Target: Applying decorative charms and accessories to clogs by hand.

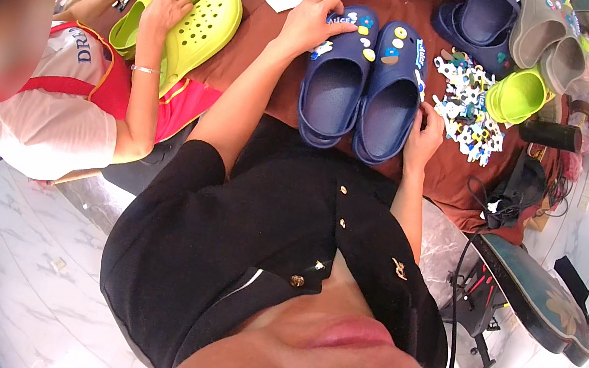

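Note:
Two navy clogs stand side by side before me, toes away from me: the left clog [331,93] and the right clog [389,106]. White, yellow, blue and green shoe charms [366,32] dot their uppers. My left hand [310,24] rests at the left clog's toe, fingers apart, one digit reaching over the charms. At the outer side of the right clog is my right hand [424,137], its fingers curled against the shoe near the heel strap. To the right lies a pile of loose charms [471,108], many white and black.
More navy clogs [486,17], grey clogs [543,27] and a lime-green clog [518,97] stand on the brown cloth [253,60]. At left, a co-worker's hands [164,6] work on lime-green clogs [207,29]. A chair [537,295] stands at right.

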